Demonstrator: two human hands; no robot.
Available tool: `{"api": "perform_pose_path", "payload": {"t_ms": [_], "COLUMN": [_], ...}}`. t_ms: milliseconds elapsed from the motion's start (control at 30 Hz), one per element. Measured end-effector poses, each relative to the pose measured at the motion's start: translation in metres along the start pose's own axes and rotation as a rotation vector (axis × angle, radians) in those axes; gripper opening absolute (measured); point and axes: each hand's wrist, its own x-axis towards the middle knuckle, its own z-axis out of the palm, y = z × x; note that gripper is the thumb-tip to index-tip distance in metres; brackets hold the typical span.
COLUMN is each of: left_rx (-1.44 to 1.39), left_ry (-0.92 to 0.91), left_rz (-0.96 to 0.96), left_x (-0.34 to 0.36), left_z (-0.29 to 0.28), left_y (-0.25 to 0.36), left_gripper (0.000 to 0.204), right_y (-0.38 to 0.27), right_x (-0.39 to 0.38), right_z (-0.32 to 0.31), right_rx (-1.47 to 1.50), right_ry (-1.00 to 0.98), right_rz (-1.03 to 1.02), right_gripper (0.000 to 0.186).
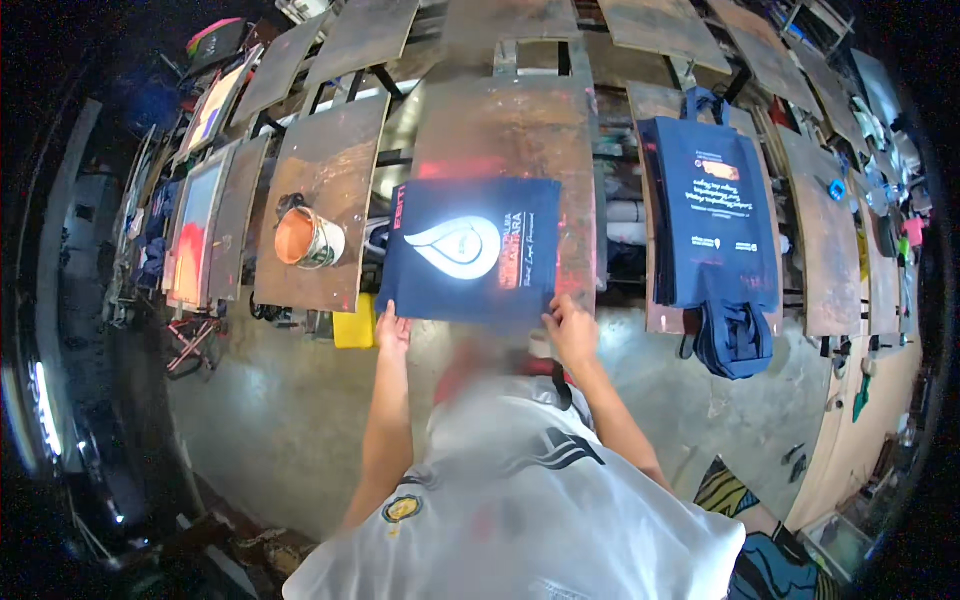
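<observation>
A navy fabric panel (pixel 465 295) with a white drop-shaped print and red and white lettering is stretched between my two hands, over the near end of a stained wooden board (pixel 500 130). My left hand (pixel 393 328) pinches its near left corner. At the near right corner, my right hand (pixel 572 325) is closed on the edge, thumb and fingers together. The panel lies across the board and reaches past the board's left side. Whether its underside rests on the board, I cannot tell.
On the board to the left stands a white bucket (pixel 328 242) with an orange inside. Navy tote bags (pixel 712 260) lie on the right board, handles hanging over its near edge. A yellow container (pixel 353 328) sits below. Framed screens (pixel 203 205) lean at far left.
</observation>
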Motion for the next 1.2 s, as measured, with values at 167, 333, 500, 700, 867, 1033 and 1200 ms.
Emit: {"api": "perform_pose_path", "payload": {"t_ms": [167,333,500,700,867,1033,1200], "left_rx": [0.007,0.017,0.011,0.046,0.639,1.154,1.357], "left_ry": [-0.047,0.016,0.065,0.129,0.443,0.183,0.027], "left_rz": [-0.019,-0.014,0.017,0.105,0.885,1.182,1.212], "left_x": [0.009,-0.003,-0.008,-0.016,-0.054,-0.084,-0.081], "left_z": [-0.001,-0.002,0.001,-0.005,0.017,0.076,0.105], "left_y": [0.001,-0.007,-0.002,-0.01,-0.012,0.029,0.045], "left_gripper": [0.032,0.03,0.031,0.032,0.045,0.05,0.06], "right_y": [-0.003,0.001,0.001,-0.008,-0.062,-0.102,-0.119], "right_x": [0.013,0.01,0.015,0.03,0.061,0.076,0.06], "right_z": [-0.011,-0.014,-0.01,-0.024,-0.03,0.036,0.06], "right_rx": [0.007,0.011,0.013,-0.236,-0.253,-0.224,-0.34], "right_ry": [-0.075,-0.096,-0.149,-0.322,-0.239,-0.158,-0.175], "right_rz": [0.068,0.066,0.054,0.002,-0.142,-0.433,-0.563], "right_gripper": [0.024,0.025,0.025,0.025,0.024,0.052,0.074]}}
